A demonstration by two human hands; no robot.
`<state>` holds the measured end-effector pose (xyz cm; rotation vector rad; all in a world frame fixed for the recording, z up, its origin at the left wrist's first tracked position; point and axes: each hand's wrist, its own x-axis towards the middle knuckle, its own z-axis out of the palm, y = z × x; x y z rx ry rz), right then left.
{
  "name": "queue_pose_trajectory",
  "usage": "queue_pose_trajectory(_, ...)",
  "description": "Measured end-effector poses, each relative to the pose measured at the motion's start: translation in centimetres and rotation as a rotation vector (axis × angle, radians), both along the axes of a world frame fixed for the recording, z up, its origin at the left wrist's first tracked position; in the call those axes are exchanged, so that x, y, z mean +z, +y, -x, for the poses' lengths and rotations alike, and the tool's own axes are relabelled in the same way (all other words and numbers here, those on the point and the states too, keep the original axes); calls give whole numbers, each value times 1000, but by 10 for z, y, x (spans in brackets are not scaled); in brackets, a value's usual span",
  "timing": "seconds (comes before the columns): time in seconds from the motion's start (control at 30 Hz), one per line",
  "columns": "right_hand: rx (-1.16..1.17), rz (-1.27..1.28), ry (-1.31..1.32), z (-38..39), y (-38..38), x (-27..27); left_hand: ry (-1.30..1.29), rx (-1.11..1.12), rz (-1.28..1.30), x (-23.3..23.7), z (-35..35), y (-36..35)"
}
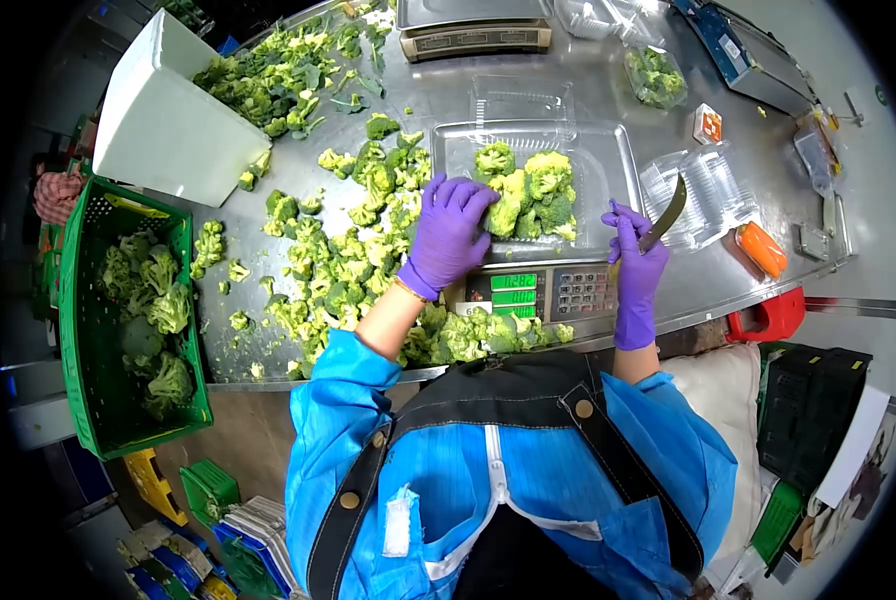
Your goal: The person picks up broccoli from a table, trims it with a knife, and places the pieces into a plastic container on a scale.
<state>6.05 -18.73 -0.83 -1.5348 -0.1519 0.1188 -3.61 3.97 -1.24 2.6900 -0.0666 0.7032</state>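
My left hand, in a purple glove, is closed against the broccoli florets heaped in a clear plastic clamshell box. Its thumb and bent fingers touch the heap's left side; what lies under the palm is hidden. The box's lid is folded back, and it stands on the metal pan of a digital scale with lit green displays. My right hand, gloved too, grips a knife with a curved blade pointing up and away, right of the scale. Loose broccoli florets spread beside my left hand.
A white bin lies tipped at the back left, broccoli spilling out. The green crate at left holds broccoli heads. Empty clear boxes, an orange object and a filled box lie right. A second scale stands behind.
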Motion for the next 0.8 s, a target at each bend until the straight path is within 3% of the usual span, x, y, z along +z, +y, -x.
queue_pose_trajectory(0.13, 19, 11, -32, -3, 1, -5, 21, -18, 236, -7, 4, -1)
queue_pose_trajectory(0.43, 37, 16, 4, -1, 6, -10, 19, -28, 261, -16, 20, 0)
queue_pose_trajectory(0.6, 20, 29, 10, -2, 2, -9, -91, -18, 458, -11, 26, -2)
queue_pose_trajectory(0.8, 40, 20, 20, 0, 4, -8, -196, 329, 553, -40, 72, 15)
